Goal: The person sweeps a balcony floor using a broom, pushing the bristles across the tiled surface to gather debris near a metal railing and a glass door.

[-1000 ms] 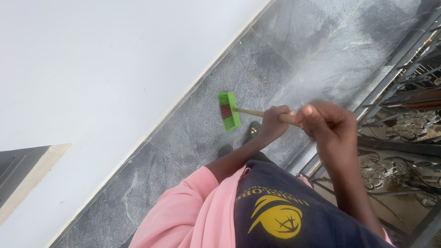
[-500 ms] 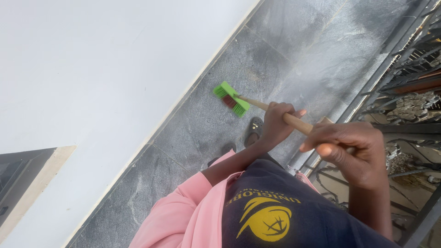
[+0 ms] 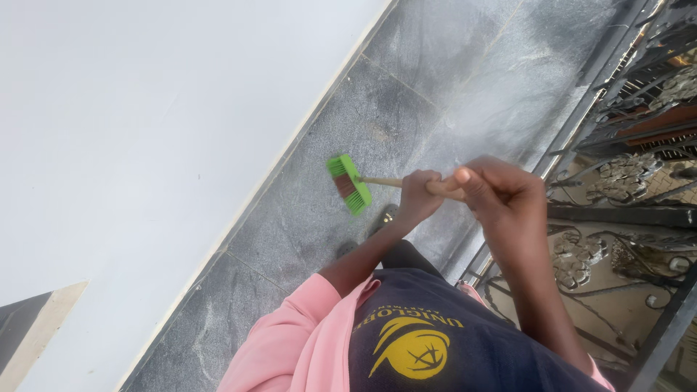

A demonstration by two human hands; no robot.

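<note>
broom (image 3: 348, 185) — one item, green head with a band of reddish-brown bristles, on a pale wooden handle (image 3: 385, 181). the head rests on the grey stone floor (image 3: 435, 87), near the foot of the white wall (image 3: 145, 131) but apart from it; whether the bristles press flat on the tiles cannot be made out. the handle runs from the head toward the person and is covered along most of its length by both hands, so only a short bare stretch shows between head and first grip, plus a sliver between the two hands.

left hand (image 3: 420, 196) — fingers wrapped fully round the handle, lower grip, nearer the head. pink sleeve (image 3: 290, 341) on that arm.

right hand (image 3: 504, 192) — fist closed round the upper part of the handle, just beside the left hand; the handle's end is hidden inside or behind it.

dark blue shirt (image 3: 435, 341) with a yellow emblem — fills the lower frame and is cut off by the bottom edge. a dark shoe (image 3: 385, 216) peeks out just below the broom head, mostly hidden by the forearm.

black wrought-iron railing (image 3: 624, 94) — along the right edge of the floor, scrollwork partly cut off by the frame; the ground beyond it is too cluttered to read.
</note>
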